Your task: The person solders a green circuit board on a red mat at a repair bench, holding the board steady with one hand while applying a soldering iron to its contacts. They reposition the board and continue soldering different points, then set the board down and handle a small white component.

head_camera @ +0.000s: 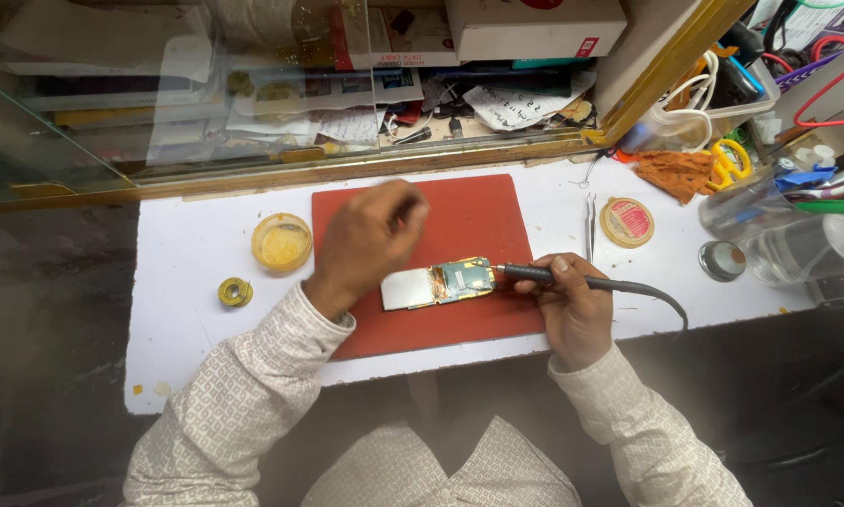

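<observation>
1. A red mat (469,216) is lying at the centre of the frame on a white worktop (187,310), its lower edge running close to the worktop's near edge.
2. An opened phone board (438,283) is resting on the mat just below the frame's centre, its gold-taped end pointing right, with bare red mat showing above it and below it.
3. The right hand (572,305) is sitting right of centre, gripping a dark soldering iron (535,274) pen-fashion, fingers curled around the handle, thumb on top; the tip is reaching the board's right end.
4. The iron's cable (647,293) is trailing off to the right across the worktop.
5. The left hand (370,237) is hovering left of centre above the mat, blurred, fingers loosely curled; whether it is holding anything cannot be told.
6. Both sleeved forearms are coming in from the bottom of the frame, angling inward toward the board.
7. To the left of the mat, a yellow flux tub (281,243) and a small solder spool (235,292) are standing on open white surface.
8. To the right of the mat, tweezers (591,225) and a round tin (627,222) are lying near the mat's upper right corner.
9. A wooden ledge (347,169) is closing off the far side across the upper part of the frame.
</observation>
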Demonstrator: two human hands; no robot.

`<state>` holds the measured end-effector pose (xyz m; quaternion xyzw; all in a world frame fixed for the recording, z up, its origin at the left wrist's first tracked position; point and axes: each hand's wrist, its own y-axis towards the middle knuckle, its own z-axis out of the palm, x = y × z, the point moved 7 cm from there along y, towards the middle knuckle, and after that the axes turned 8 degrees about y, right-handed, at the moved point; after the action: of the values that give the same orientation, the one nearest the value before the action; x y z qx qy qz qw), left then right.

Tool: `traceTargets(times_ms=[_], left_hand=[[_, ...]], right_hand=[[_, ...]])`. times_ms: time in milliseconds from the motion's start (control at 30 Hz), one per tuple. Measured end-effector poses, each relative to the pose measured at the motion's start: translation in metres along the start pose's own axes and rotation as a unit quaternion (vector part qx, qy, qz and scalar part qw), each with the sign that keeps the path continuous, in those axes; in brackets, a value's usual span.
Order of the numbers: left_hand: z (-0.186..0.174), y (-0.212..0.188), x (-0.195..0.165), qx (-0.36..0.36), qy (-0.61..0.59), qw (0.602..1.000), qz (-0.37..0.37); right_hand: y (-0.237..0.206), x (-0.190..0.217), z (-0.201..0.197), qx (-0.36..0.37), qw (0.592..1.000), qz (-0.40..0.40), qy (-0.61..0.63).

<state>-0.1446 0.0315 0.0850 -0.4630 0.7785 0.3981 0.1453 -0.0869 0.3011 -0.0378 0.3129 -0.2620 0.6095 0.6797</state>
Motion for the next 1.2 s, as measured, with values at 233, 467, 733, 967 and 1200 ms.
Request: traceTargets(times_ms=[233, 467, 733, 967, 1200], left_hand=[[-0.086, -0.048, 0.033, -0.241, -0.06, 0.968, -0.034], [-0.112, -0.135, 0.088, -0.178, 0.06, 0.956, -0.227], [-0.098, -0.151, 0.101, -0.121, 0.195, 0.954, -0.193], [-0.088, -0.145, 0.061, -0.181, 0.033, 0.965, -0.186], [0.005, -0.114, 0.026, -0.019, -0.374, 0.916, -0.147]], right_hand=[[0.0, 0.001, 0.007, 0.02, 1.0, -0.007, -0.01], [0.0, 0.0, 0.004, 0.024, 1.0, -0.018, -0.006], [0.0, 0.001, 0.005, 0.027, 0.999, -0.022, -0.019], [0.0, 0.0, 0.005, 0.036, 0.999, -0.021, -0.008], [-0.001, 0.001, 0.007, 0.044, 0.999, -0.018, -0.01]])
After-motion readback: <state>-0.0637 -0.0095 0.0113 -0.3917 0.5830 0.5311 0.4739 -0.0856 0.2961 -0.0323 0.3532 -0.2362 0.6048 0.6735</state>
